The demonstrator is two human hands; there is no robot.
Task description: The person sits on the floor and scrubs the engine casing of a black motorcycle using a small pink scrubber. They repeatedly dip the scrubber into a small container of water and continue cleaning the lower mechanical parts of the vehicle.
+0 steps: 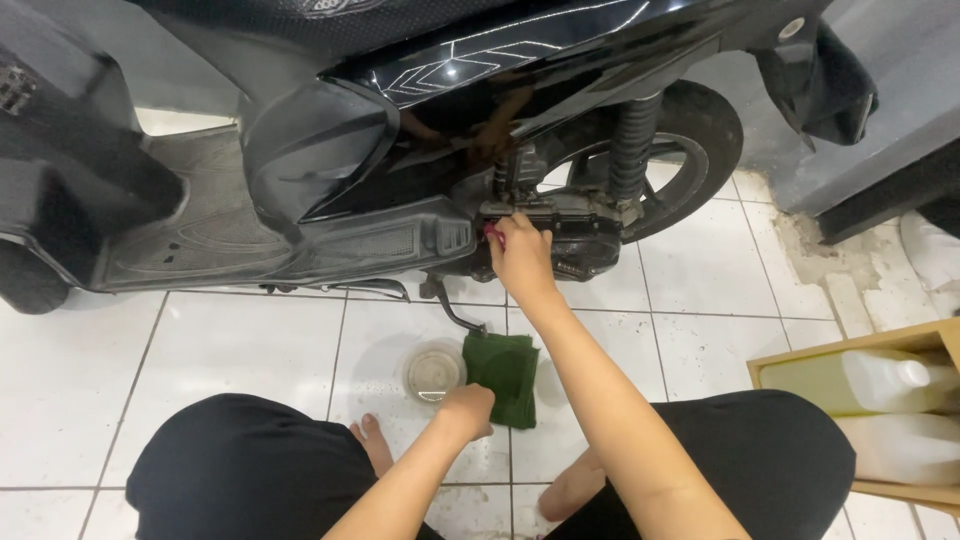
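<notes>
A black scooter point(330, 170) stands on its side stand across the white tiled floor. My right hand point(520, 255) reaches up to the engine cover point(585, 235) beside the rear wheel point(690, 150), with its fingers closed on a small red-handled tool at the cover's top edge. My left hand point(465, 408) is low on the floor, its fingers on a folded dark green cloth point(505, 375). Just left of the cloth sits a small round clear container point(433, 372).
My knees in black fabric fill the lower left and lower right, with bare feet point(372, 440) between them. A wooden box point(860, 355) at the right holds pale plastic jugs point(870, 380). A grey wall and a dark step rise at the upper right.
</notes>
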